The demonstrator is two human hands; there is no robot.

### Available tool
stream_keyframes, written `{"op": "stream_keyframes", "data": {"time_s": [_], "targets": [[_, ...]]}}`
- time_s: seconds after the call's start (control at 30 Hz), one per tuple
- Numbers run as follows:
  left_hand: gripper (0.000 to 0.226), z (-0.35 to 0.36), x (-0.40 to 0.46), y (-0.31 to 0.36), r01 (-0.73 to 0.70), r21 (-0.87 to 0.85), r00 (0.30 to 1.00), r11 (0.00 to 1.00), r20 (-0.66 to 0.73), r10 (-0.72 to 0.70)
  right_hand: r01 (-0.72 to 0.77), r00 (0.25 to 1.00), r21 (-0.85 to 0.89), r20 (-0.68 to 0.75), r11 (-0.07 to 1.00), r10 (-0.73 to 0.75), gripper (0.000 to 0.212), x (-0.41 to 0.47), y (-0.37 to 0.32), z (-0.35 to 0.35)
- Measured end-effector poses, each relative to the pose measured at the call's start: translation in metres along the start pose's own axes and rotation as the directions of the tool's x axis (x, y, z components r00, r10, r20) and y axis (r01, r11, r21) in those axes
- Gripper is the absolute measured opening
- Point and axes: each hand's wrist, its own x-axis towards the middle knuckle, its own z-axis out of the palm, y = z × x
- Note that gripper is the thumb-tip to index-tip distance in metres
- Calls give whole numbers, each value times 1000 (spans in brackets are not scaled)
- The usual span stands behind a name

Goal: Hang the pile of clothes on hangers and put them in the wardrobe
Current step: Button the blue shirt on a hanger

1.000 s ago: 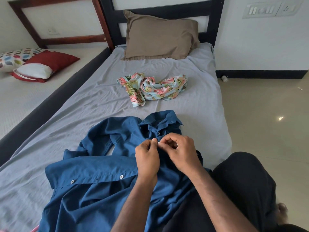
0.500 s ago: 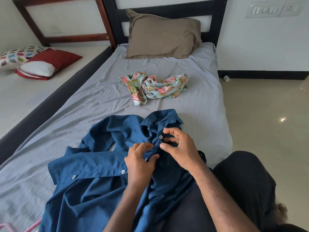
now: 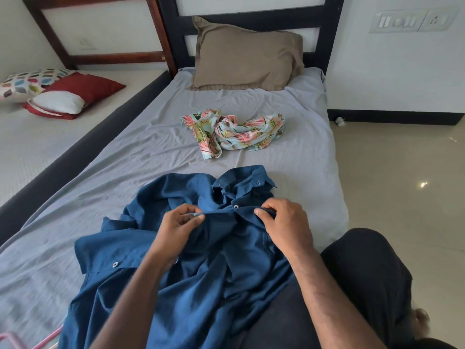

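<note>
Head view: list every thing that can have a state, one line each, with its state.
Dark blue button-up shirt: spread rumpled on the bed, front open, pulled taut near the collar.
Floral pastel garment: crumpled, untouched, mid-bed.
Pink plastic hanger: lying at the frame's lower left, empty.
Tan pillow: propped against the headboard.
Left hand: pinching the shirt's edge.
Right hand: pinching the shirt's other edge.

Blue shirt (image 3: 196, 280) lies spread, floral garment (image 3: 234, 133) crumpled beyond, apparently apart.

Going bare-armed, no sleeves showing, left hand (image 3: 179, 224) and right hand (image 3: 283, 220) ungloved and ringless; wearing dark black trousers (image 3: 362, 278).
</note>
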Motion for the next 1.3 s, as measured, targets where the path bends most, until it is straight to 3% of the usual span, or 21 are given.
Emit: {"op": "stream_keyframes", "data": {"time_s": [0.1,0.2,0.37,0.5,0.6,0.73,0.83,0.9,1.0,1.17,1.3], "targets": [[6,-7,5,21,68,-360,997,931,53,-53,-45,999,60,-14,997,45,40,4,4,-5],[12,-13,14,39,109,-471,993,875,83,-78,-112,992,207,73,972,99,33,5,4,-8],[23,-11,30,64,92,-494,996,865,50,-77,-210,946,255,296,944,131,8,7,4,-12],[17,7,26,68,-72,-333,997,940,-57,56,-192,974,185,153,964,165,9,5,4,-13],[13,26,10,51,-112,-237,991,965,-96,92,-220,971,332,161,917,175,17,3,1,-14],[19,57,-17,27,-65,-264,998,962,-29,59,-406,900,673,411,618,145,29,-2,-4,-15],[21,74,-30,17,-43,-261,999,964,4,46,-558,827,775,550,295,120,38,-6,-7,-20],[18,83,-35,17,-42,-281,999,959,-13,41,-570,821,799,564,189,92,38,-6,-9,-24],[11,91,-37,22,-80,-305,994,949,-94,54,-550,832,810,553,204,49,24,-7,-11,-25],[21,96,-36,19,-140,-206,986,969,-114,119,-454,884,820,463,348,64,16,-8,-12,-17],[15,98,-39,21,-182,-218,976,959,-161,148,-382,916,815,398,435,59,11,-9,-15,-15]]}}
